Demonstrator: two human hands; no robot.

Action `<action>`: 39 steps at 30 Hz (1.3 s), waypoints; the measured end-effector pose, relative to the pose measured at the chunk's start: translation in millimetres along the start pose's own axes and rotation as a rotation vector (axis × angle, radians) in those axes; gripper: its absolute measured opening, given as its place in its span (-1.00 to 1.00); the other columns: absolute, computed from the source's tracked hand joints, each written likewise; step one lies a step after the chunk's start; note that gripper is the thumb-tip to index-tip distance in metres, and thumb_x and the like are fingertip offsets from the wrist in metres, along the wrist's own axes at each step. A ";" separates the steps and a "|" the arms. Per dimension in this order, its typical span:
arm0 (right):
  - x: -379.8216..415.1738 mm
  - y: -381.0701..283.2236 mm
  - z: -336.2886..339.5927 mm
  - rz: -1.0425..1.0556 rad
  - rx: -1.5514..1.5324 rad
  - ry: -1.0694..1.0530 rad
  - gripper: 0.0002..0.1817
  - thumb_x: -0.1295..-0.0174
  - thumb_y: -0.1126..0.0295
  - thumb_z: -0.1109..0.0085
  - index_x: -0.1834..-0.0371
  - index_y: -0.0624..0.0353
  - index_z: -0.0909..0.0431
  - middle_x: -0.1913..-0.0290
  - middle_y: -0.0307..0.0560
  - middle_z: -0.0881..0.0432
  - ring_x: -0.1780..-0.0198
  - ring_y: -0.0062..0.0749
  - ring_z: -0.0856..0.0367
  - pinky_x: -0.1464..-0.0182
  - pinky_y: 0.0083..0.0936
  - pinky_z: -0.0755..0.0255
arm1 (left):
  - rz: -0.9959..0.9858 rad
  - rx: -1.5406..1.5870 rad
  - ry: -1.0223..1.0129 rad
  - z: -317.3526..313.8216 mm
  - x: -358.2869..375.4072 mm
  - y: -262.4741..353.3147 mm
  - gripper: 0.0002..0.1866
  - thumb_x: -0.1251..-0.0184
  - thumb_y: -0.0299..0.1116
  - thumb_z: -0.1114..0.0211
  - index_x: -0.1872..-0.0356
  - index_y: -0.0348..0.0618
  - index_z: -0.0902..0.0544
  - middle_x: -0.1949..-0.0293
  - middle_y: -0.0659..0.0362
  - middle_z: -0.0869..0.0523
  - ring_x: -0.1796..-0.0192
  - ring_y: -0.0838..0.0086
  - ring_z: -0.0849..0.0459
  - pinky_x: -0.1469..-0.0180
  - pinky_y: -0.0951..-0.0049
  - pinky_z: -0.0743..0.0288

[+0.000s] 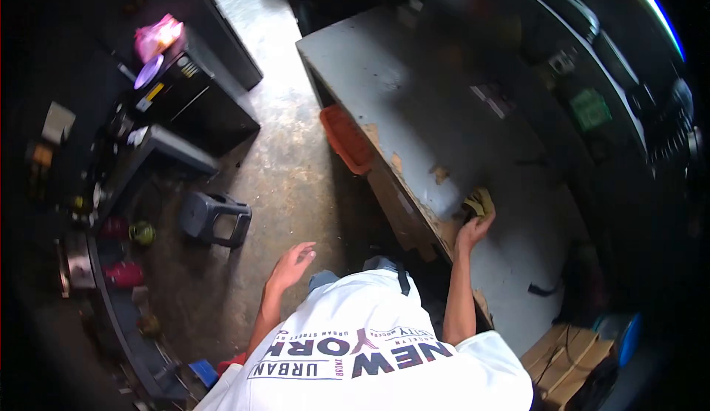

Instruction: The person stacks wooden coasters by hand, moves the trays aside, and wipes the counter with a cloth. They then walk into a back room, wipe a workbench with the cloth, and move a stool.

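Over the worn edge of the grey table (488,256), my right hand (477,230) has its fingers closed round a crumpled yellow cloth (479,202) with a dark part. The cloth is at the tabletop, near a chipped brown patch. My left hand (293,263) hangs above the concrete floor beside my body, its fingers apart and slightly bent, holding nothing.
A grey plastic stool (214,219) stands on the floor at the left. An orange tray (345,140) juts out from the table's side. A cardboard box (569,359) is at the lower right, and a black cabinet (200,100) with a pink bag (159,38) at the upper left.
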State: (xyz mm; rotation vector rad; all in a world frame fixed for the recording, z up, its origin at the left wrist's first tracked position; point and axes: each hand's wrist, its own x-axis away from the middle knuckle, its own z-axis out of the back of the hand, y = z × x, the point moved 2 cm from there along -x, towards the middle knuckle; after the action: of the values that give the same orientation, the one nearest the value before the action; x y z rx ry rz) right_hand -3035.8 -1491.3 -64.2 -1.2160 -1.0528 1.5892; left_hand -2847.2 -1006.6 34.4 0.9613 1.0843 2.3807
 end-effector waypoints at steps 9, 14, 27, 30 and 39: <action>-198.9 5.8 -83.5 0.071 0.019 0.092 -0.55 -0.70 0.45 0.00 -0.56 0.33 -0.54 -0.47 0.18 -0.67 -0.48 -0.03 -0.63 -0.61 -0.20 -0.38 | 0.160 -0.009 0.043 -15.7 42.1 -54.3 -0.52 -0.72 -0.14 -0.36 -0.46 -0.20 -0.70 -0.32 -0.20 -0.82 -0.36 0.01 -0.82 -0.42 0.11 -0.64; -302.3 17.5 -189.4 0.335 0.055 -0.013 -0.57 -0.78 0.30 -0.03 -0.49 0.38 -0.55 -0.41 0.19 -0.68 -0.40 0.02 -0.64 -0.49 -0.17 -0.44 | 0.257 0.034 0.327 -9.1 93.1 -71.8 -0.56 -0.73 -0.18 -0.35 -0.42 -0.23 -0.72 -0.32 -0.16 -0.82 -0.35 0.07 -0.82 -0.43 0.16 -0.63; -255.3 56.4 -550.1 -0.119 -0.063 -0.893 -0.54 -0.79 0.18 -0.01 -0.47 0.27 -0.64 -0.23 0.10 -0.82 -0.19 -0.16 -0.83 -0.26 -0.21 -0.70 | 0.946 0.504 0.470 -129.8 258.8 -92.2 -0.58 -0.79 -0.24 -0.25 -0.46 -0.22 -0.69 -0.25 0.02 -0.84 -0.18 0.35 -0.79 -0.28 0.28 -0.66; -91.5 -43.5 -527.8 0.303 -0.070 -1.636 -0.48 -0.81 0.07 -0.03 -0.54 0.23 -0.59 -0.50 0.09 -0.68 -0.59 -0.18 -0.55 -0.69 -0.19 -0.34 | 0.941 0.545 0.457 -139.6 241.4 -86.4 -0.57 -0.80 -0.22 -0.23 -0.48 -0.21 -0.67 -0.27 0.03 -0.83 -0.17 0.35 -0.77 -0.26 0.28 -0.65; -277.0 -39.2 -563.5 0.341 -0.332 -0.739 -0.61 -0.80 0.36 0.07 -0.39 0.23 -0.73 -0.23 0.03 -0.86 -0.22 -0.20 -0.82 -0.43 -0.28 -0.58 | 0.789 0.526 0.624 -103.2 206.7 -57.1 -0.53 -0.87 -0.16 -0.12 -0.56 -0.16 -0.62 -0.21 0.05 -0.85 -0.16 0.31 -0.75 -0.23 0.23 -0.65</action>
State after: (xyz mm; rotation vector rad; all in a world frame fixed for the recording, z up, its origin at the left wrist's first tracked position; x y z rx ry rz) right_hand -2434.5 -1675.7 -51.8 -1.0671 -1.6899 2.2879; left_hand -3064.2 -908.8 31.8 0.9371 1.9075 3.2521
